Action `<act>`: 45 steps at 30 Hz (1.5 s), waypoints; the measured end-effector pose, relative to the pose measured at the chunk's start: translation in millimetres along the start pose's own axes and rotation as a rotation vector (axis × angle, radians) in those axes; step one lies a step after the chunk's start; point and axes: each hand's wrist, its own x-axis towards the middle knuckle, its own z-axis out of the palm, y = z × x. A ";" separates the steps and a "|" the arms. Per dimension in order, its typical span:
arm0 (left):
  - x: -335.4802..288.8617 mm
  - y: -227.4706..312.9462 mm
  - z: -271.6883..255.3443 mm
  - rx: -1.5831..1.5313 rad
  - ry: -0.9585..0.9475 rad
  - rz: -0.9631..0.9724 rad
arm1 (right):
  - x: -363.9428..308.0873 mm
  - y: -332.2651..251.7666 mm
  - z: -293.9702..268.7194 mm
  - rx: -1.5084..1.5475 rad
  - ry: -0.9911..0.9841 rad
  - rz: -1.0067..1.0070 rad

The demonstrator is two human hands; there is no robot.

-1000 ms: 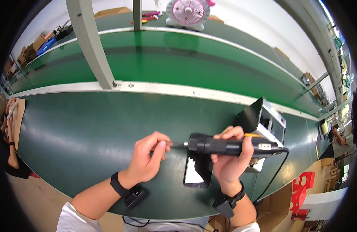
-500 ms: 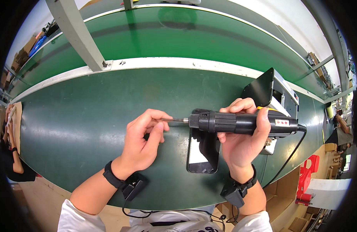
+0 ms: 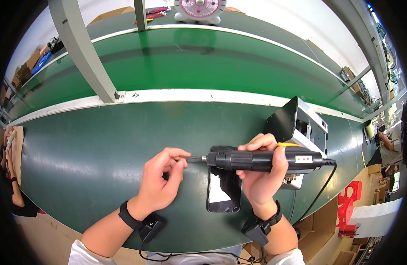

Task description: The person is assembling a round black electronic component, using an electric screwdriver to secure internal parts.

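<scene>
Right hand's (image 3: 263, 185) wrapped round a black electric screwdriver (image 3: 247, 160), left hand's (image 3: 158, 183) half-curled, fingertips pinching the bit (image 3: 196, 157). Driver's roughly 2:30 from the left hand, bit aimed at 9 o'clock.

Both forearms (image 3: 106, 232) reach inward from below. The left hand (image 3: 159, 181) makes a fingertip pinch; the right hand (image 3: 261, 185), palm upward, is closed in a grip.
</scene>
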 end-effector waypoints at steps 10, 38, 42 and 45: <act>2.2 -7.2 -0.9 0.007 -0.006 0.074 | -1.4 3.4 -4.3 -0.051 -0.093 -0.089; 1.9 -6.8 1.2 -0.019 0.027 0.019 | -6.2 6.1 -7.0 -0.050 -0.106 0.008; 0.2 -4.5 0.2 -0.063 0.060 -0.005 | -5.2 8.2 -2.5 -0.033 -0.115 0.014; -2.4 -3.9 -1.4 -0.047 0.037 0.004 | -6.4 5.9 -4.1 -0.039 -0.106 -0.015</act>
